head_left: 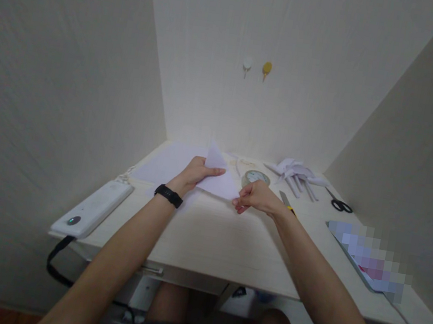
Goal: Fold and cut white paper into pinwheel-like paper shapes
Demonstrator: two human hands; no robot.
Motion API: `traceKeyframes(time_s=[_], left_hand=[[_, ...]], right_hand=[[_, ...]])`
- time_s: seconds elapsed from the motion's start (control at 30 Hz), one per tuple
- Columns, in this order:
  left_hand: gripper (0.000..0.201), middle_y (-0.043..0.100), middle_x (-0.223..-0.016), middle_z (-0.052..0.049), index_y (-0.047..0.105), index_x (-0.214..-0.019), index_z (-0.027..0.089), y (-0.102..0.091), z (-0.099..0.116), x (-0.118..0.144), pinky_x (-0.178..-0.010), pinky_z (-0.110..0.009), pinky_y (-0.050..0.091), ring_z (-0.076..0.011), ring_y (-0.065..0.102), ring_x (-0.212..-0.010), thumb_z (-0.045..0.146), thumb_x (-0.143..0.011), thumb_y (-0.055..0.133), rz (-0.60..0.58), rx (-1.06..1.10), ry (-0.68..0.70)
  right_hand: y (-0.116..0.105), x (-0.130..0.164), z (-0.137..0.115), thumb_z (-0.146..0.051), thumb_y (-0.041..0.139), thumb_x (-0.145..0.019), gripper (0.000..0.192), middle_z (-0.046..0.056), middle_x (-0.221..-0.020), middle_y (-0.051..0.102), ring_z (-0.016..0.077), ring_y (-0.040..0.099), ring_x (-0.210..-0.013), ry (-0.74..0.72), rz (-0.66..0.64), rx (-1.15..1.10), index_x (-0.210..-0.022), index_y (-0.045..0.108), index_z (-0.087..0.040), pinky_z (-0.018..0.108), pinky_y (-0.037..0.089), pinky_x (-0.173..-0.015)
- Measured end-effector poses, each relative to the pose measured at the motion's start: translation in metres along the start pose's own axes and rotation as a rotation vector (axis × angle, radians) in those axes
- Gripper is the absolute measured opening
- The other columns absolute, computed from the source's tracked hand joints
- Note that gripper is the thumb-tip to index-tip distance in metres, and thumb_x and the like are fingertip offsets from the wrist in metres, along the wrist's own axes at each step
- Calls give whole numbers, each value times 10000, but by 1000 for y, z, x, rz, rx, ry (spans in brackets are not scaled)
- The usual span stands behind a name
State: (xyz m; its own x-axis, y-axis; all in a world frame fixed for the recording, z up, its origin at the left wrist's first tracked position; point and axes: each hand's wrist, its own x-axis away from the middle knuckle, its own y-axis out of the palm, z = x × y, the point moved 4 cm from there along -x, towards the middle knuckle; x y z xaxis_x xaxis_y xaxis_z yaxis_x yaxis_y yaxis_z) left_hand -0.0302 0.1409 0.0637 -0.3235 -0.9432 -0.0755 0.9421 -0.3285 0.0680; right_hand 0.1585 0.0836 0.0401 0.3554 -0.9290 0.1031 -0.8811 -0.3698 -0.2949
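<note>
We count one folded sheet of paper in hand, one flat sheet lying on the desk to its left, one roll of tape, one pair of scissors, one cutter, one power strip at the near left edge, one cluster of folded white paper pieces at the far right, and two wall hooks. Our left hand grips the folded sheet at its left side, fingers curled over the edge. Our right hand is closed on the sheet's right corner, pinching it just above the desk. The folded sheet sits between both hands, raised slightly, its point tilted towards the far wall. The tape lies just beyond the right hand; the scissors lie well to the right.
</note>
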Motion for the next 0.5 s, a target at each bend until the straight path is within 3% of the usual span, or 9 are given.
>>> traceKeyframes(time_s=[0.3,0.5], left_hand=[[368,748,-838,-136,715,-791,85,-3,-4,-3,-633,-317,524,-205,671,-669,297,-546,888,16,-9,-21],[365,747,-836,-129,691,-806,87,-2,-4,-2,-662,-312,531,-192,666,-669,314,-587,875,10,31,-42]], right_hand=[[-3,2,-1,-478,893,-495,446,74,-600,694,193,689,-582,-13,-39,53,-582,617,-138,277,547,-565],[-13,8,-3,-452,868,-552,408,27,-719,714,166,647,-668,-97,-144,246,-779,693,-161,244,455,-592]])
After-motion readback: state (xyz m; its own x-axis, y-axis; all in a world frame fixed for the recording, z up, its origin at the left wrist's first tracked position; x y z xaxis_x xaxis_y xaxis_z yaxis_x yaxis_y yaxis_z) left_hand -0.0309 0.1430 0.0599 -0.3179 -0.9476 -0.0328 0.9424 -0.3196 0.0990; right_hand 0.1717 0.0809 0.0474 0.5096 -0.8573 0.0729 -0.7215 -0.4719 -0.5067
